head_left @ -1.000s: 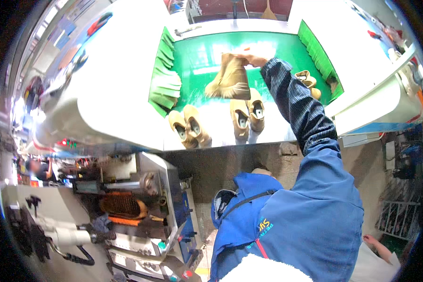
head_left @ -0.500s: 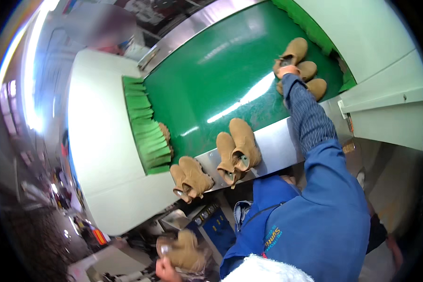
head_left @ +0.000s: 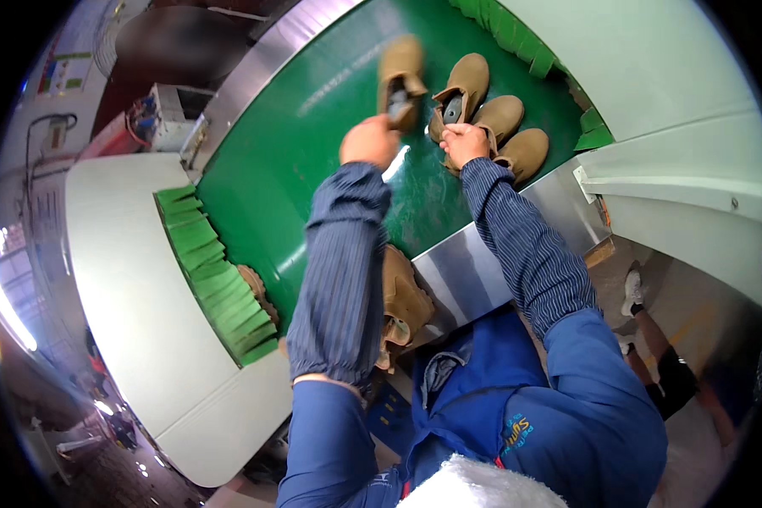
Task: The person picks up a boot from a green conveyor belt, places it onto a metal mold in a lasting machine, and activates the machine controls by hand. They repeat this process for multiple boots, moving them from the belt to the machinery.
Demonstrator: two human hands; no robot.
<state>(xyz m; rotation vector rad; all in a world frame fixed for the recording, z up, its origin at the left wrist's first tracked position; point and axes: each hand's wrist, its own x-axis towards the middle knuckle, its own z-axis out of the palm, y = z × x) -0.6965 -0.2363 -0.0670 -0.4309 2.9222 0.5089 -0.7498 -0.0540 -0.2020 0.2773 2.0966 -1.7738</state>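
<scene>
My left hand (head_left: 371,142) grips a tan ankle boot (head_left: 402,63) by its upper end, its toe pointing away from me over the green belt; it is slightly blurred. Beside it my right hand (head_left: 464,144) is closed, fingers pinched on the opening of a second tan boot (head_left: 469,78). To the right of that stand two more tan boots, one (head_left: 501,117) partly behind the other's opening and one (head_left: 527,152) nearest the metal edge. Another tan boot (head_left: 406,296) is at the near metal edge, partly hidden by my left sleeve.
The green conveyor belt (head_left: 330,144) runs between two pale machine housings, left (head_left: 144,279) and right (head_left: 677,110). Green strip curtains (head_left: 220,279) hang at both openings, with a boot sole at the left one. A steel rim (head_left: 466,271) borders the near side. Someone's legs show at lower right.
My left hand has come up from the lower left, near the blurred boots there, and now holds a boot over the belt. My right hand is still at the boots; the view has shifted.
</scene>
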